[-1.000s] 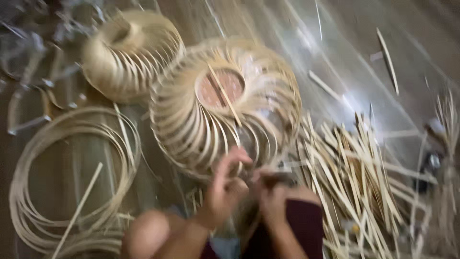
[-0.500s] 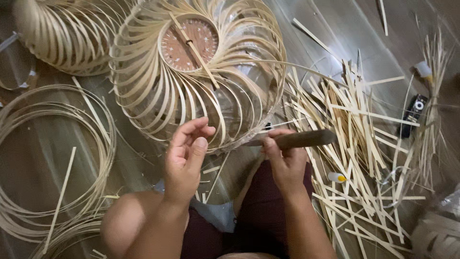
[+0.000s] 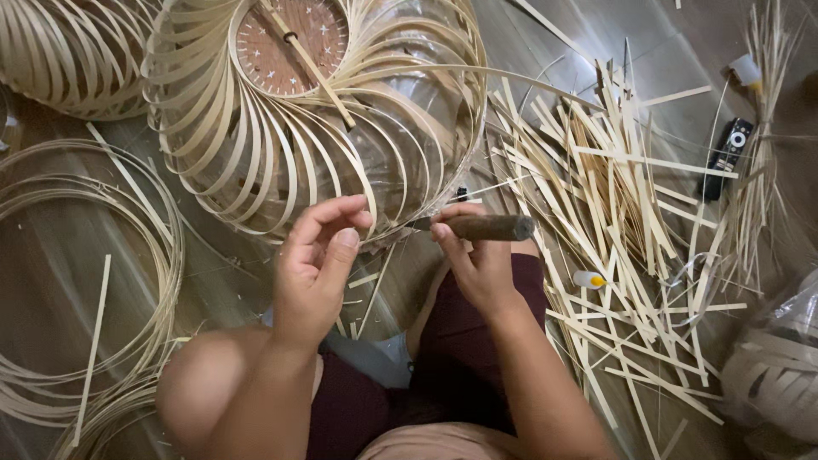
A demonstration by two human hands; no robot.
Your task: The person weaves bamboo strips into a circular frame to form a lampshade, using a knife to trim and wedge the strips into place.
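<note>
A round bamboo frame [image 3: 315,119], woven of thin curved strips around a central ring, is seen lying on the floor directly ahead of both hands. Its near rim is met by the fingertips of the left hand [image 3: 317,264], which is raised with thumb and forefinger drawn close together at the edge of the strips; whether a strip is actually pinched between them cannot be told. The remaining fingers are loosely curled, and the palm is turned towards the right hand.

The right hand [image 3: 477,260] is closed around a dark wooden-handled tool [image 3: 481,227], held level with the handle pointing right. The tool's working end is directed left at the frame's near rim, just beside the left fingertips (the blade itself is too small to be made out).

A reddish-brown patterned disc [image 3: 277,47] is observed inside the frame's central ring, crossed by a thin stick [image 3: 311,68].

A second woven frame [image 3: 68,51] is noted at the upper left, touching or nearly touching the first. Coiled bamboo hoops [image 3: 85,290] are laid on the floor to the left. A loose heap of cut bamboo strips [image 3: 622,221] is spread to the right of the hands, with a small white bottle with a yellow cap [image 3: 588,278] among them. A black remote control [image 3: 727,158] lies beyond the heap, well apart from the hands.
</note>
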